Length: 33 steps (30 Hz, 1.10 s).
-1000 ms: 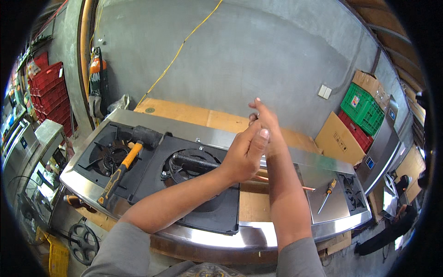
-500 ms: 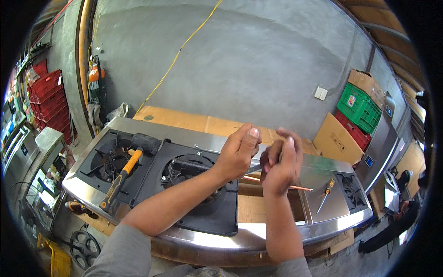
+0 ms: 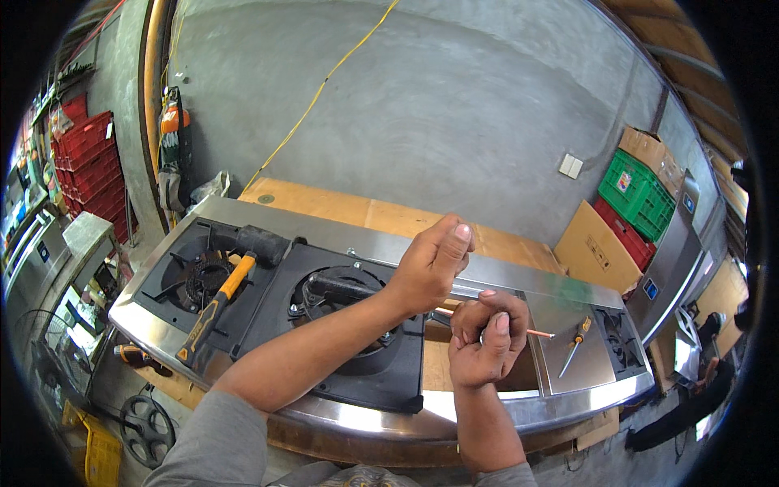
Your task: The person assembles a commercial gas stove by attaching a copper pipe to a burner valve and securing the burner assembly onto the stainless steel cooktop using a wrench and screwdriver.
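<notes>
Left of the left hand point(image 3: 438, 264), a mallet point(image 3: 221, 301) (screwdriver point(image 3: 582, 329) far right)

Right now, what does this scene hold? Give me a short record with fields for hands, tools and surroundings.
Left hand: raised over the stove, fingers curled; contents cannot be told
Right hand: lower in view, fingers curled; contents cannot be told
Part: copper-coloured tube, partly hidden behind the right hand
Tools: mallet lying by the left burner; screwdriver on the right-hand steel panel
Stove centre: black plate
Background: grey wall; red crates at left, green crate at right
</notes>
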Motion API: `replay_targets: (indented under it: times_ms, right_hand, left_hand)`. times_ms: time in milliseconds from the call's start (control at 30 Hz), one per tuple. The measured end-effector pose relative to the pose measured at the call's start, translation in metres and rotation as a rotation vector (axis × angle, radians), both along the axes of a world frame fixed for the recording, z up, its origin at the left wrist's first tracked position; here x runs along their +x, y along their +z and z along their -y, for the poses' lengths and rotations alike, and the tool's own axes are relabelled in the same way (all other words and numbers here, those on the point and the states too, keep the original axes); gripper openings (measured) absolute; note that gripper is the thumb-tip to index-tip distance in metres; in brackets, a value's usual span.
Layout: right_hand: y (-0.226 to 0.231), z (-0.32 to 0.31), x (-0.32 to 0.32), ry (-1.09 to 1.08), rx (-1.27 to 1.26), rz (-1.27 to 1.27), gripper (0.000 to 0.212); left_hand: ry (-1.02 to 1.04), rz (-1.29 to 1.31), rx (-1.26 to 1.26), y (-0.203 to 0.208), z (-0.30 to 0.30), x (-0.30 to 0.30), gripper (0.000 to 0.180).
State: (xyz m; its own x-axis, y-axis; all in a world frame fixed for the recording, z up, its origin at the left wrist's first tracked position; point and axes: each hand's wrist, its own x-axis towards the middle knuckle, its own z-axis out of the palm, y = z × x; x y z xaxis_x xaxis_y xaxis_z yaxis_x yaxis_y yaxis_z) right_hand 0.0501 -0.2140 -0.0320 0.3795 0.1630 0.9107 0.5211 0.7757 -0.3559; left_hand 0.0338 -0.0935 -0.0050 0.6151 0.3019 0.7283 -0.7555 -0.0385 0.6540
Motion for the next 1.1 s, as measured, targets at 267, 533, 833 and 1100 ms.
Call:
replay_targets:
  times_ms: [267,533,833,1100]
  right_hand:
    - [-0.038,0.012,-0.006,0.000,0.017,0.081,0.032]
    - [-0.081,0.031,-0.016,-0.069,-0.161,0.215,0.028]
    - [-0.072,0.032,-0.013,0.012,-0.151,0.035,0.023]
    - [-0.064,0.026,-0.020,0.028,-0.084,-0.040,0.023]
  left_hand:
    - [0.031,-0.015,0.022,0.000,0.000,-0.001,0.036]
    - [0.004,-0.056,0.021,0.000,-0.003,-0.001,0.040]
    - [0.015,-0.027,0.021,0.003,0.001,-0.003,0.040]
    - [0.013,-0.027,0.023,0.001,-0.001,-0.002,0.041]
